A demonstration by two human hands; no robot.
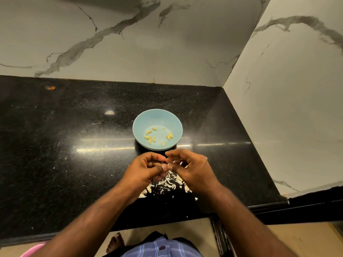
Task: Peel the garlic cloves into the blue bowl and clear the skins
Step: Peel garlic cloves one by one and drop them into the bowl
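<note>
On the polished black stone table (74,154), a round pale-blue bowl (141,117) containing several peeled yellow cloves is noted. Papery white skins (169,183) lie just before it. A small clove (169,166) is pinched between left hand (146,168) and right hand (193,171); peeling is judged under way. Next: skin stripped, clove dropped into bowl.

The small pale garlic clove (169,166) between my fingers is mostly hidden, so I cannot tell how much skin is on it. My left hand (146,168) and my right hand (193,171) cover part of the white papery garlic skins (169,183). The pink round object (34,250) is cut by the bottom edge.
</note>
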